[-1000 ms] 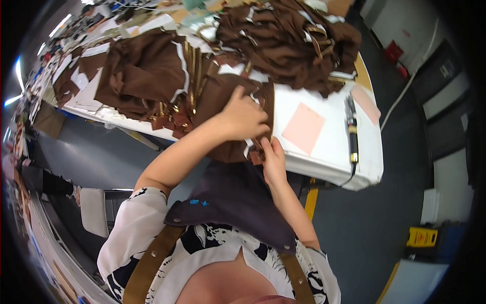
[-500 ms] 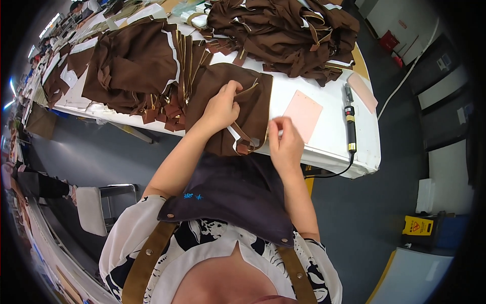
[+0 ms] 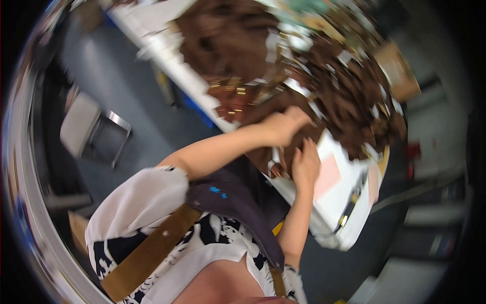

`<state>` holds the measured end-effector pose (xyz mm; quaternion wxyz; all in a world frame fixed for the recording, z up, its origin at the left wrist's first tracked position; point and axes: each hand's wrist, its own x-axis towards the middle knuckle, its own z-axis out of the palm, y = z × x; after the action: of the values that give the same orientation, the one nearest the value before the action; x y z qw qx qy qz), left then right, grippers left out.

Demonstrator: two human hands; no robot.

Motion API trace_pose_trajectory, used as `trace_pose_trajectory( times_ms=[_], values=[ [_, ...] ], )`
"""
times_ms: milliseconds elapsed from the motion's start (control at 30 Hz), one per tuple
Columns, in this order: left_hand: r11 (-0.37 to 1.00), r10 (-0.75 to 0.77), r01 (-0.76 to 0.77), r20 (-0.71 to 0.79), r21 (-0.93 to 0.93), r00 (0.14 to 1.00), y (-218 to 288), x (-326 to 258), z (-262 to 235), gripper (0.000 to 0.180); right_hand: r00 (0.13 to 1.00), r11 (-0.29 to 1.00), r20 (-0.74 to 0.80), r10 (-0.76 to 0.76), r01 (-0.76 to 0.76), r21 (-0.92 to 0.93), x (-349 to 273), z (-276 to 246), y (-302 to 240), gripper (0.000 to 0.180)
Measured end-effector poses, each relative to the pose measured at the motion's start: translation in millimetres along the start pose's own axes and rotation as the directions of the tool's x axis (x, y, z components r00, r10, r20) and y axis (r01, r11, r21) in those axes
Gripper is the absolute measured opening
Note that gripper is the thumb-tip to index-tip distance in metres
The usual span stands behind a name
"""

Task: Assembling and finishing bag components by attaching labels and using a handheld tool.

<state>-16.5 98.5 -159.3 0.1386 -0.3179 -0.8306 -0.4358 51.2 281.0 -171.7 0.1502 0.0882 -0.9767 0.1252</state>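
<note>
A brown fabric piece (image 3: 289,151) with a zipper and a small leather tab lies at the table's near edge, beneath both my hands. My left hand (image 3: 286,126) rests on its upper part, fingers bent and smeared by motion. Lower on its right side is my right hand (image 3: 306,163), fingers stretched out over the cloth. Whether either hand pinches the fabric is blurred. A stack of brown fabric pieces (image 3: 223,43) stands to the left, with reddish-brown leather tabs (image 3: 235,99) along its near side.
A loose heap of brown zippered pieces (image 3: 349,96) covers the table's far right. Right of my hands, on the white tabletop (image 3: 334,213), lie a pink card (image 3: 329,176) and a black corded pen-like tool (image 3: 353,197). A grey chair (image 3: 81,124) stands on the floor at left.
The whole view has turned and blurred. My hands have come closer together, and my right hand has moved from the piece's edge onto it, its fingers now extended.
</note>
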Motion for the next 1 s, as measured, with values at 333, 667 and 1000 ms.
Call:
trace_pose_trajectory(
  times_ms=[333, 667, 1000],
  values=[
    [0.925, 0.307, -0.232, -0.233, 0.301, 0.923, -40, -87, 0, 0.024, 0.984, 0.981, -0.005, -0.176, 0.175, -0.086, 24, 13, 20, 0.038],
    [0.852, 0.330, -0.238, -0.126, 0.467, 0.935, -30, -77, 4, 0.026, 0.997, 0.995, -0.012, -0.083, 0.082, -0.049, 14, 0, 29, 0.043],
    [0.862, 0.242, -0.182, -0.068, 0.473, 0.968, 0, -66, -9, 0.026, 1.000, 0.998, -0.003, 0.003, -0.003, 0.057, 0, -14, 29, 0.040]
  ],
)
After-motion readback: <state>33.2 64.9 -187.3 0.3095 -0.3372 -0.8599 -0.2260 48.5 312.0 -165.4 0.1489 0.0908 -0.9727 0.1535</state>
